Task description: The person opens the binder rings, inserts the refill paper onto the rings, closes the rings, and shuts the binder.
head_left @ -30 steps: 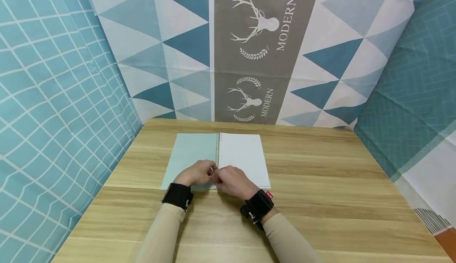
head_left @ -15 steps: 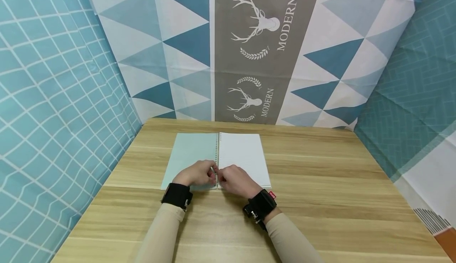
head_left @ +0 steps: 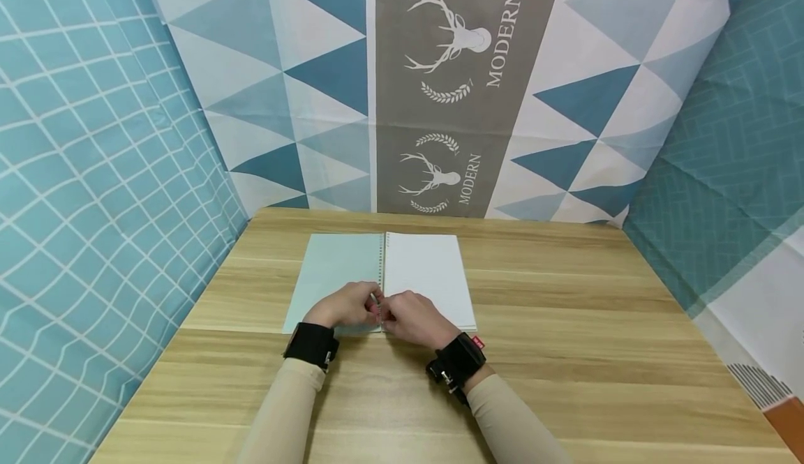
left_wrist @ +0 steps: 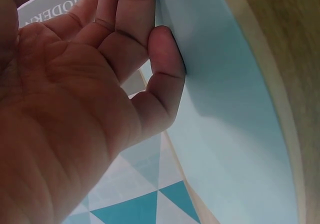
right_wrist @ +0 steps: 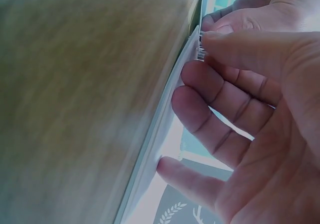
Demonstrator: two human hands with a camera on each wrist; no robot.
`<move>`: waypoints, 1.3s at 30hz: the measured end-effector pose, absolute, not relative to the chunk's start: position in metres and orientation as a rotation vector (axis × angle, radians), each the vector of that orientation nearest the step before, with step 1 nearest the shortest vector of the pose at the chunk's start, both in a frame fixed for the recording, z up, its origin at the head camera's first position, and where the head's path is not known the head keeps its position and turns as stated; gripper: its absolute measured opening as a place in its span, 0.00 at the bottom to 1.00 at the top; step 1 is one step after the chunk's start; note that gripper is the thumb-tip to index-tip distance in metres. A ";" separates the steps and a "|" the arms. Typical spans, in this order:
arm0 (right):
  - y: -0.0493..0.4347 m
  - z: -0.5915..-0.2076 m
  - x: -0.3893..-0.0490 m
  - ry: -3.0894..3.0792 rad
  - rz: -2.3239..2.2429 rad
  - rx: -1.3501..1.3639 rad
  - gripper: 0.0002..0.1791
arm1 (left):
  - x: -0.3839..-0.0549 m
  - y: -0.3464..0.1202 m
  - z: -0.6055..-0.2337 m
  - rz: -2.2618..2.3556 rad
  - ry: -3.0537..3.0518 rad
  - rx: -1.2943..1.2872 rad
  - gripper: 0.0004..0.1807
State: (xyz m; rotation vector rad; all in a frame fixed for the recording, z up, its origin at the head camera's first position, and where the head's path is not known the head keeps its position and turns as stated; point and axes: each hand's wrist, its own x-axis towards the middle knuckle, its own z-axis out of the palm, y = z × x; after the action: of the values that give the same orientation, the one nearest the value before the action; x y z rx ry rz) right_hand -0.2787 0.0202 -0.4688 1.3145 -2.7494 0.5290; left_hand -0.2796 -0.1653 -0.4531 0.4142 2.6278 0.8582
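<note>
A spiral notebook [head_left: 428,268] lies open on the table, with a pale green cover [head_left: 342,262] on the left and white lined pages on the right. My left hand [head_left: 352,305] reaches over the cover and pinches at the near end of the wire binding [head_left: 380,268]. In the left wrist view its little finger [left_wrist: 167,59] rests against the green cover. From the right, my right hand [head_left: 416,319] pinches the same binding between thumb and index finger; its other fingers [right_wrist: 200,76] touch the page edge. The fingertips partly hide the wire coils.
The notebook stands on a wood-grain table [head_left: 565,352]. Behind it hangs a patterned cloth [head_left: 440,101] with deer heads and triangles. A blue grid cloth [head_left: 94,171] borders the left, and a teal cloth [head_left: 722,157] borders the right.
My right hand shifts slightly right along the binding and then back left, fingers still at the coils. The left hand stays almost in place, and the notebook lies as before.
</note>
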 end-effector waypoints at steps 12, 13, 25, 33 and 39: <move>0.025 -0.472 -0.284 -2.847 0.792 1.199 0.04 | -0.280 -0.163 -0.456 0.861 2.613 0.418 0.13; 0.026 -0.472 -0.285 -2.864 0.822 1.165 0.05 | -0.280 -0.163 -0.456 0.869 2.607 0.415 0.13; 0.030 -0.468 -0.288 -2.864 0.795 1.180 0.13 | -0.279 -0.162 -0.454 0.920 2.589 0.388 0.12; 0.032 -0.467 -0.288 -2.832 0.821 1.210 0.14 | -0.280 -0.162 -0.454 0.862 2.657 0.398 0.07; 0.033 -0.467 -0.288 -2.822 0.841 1.217 0.14 | -0.281 -0.160 -0.457 0.873 2.717 0.400 0.03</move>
State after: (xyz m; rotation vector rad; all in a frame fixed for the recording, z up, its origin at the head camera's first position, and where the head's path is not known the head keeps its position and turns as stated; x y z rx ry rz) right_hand -0.2880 0.0326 -0.4675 1.2166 -2.8222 0.8409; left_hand -0.2807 -0.1596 -0.4574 0.4002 2.7173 0.8728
